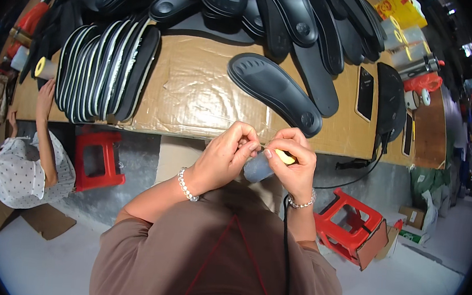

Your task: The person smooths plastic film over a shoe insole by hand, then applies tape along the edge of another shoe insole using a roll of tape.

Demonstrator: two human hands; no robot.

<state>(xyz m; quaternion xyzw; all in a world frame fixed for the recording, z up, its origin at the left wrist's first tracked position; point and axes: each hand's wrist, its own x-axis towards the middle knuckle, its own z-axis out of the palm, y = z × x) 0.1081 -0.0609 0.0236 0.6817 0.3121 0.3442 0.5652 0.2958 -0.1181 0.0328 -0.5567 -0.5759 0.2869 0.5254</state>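
Note:
Just off the table's near edge, my right hand is closed on a roll of clear film with a yellow core, partly hidden by the fingers. My left hand meets it from the other side, thumb and fingers pinched close to the roll; what they grip is too small to tell. Beyond both hands, one black insole lies on the cardboard-covered table, its heel end nearest my right hand.
Black insoles heap along the far side. A row of packed insoles stands at left, near a person seated there. Phones, a black bag and clear rolls lie right. Red stools stand below.

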